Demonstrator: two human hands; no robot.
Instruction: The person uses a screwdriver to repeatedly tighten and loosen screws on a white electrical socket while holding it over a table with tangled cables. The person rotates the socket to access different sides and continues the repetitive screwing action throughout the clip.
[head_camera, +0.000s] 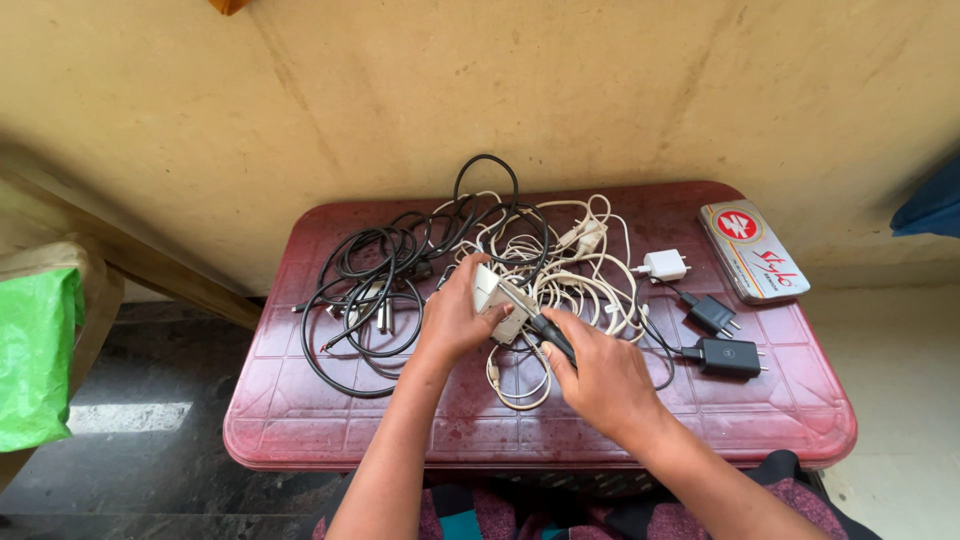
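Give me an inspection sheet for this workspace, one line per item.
Surface: dark red plastic table, scuffed.
Job's things: white adapter in left hand; black plug in right hand.
Clutter: silver tin; white charger; two black chargers.
Grippers: both hands closed on their items.
Cables: black cable tangle left, white cable tangle centre.
Surroundings: beige wall; green bag; stone floor.

Dark red plastic table (300, 400) stands against a beige wall (600, 80). Tangle of black cables (370, 270) at 10 o'clock on the tabletop. Silver tin box (752, 250) at 2 o'clock. Two black plug adapters (725, 357) at 3 o'clock. Green bag (35, 350) on the floor at 9 o'clock.
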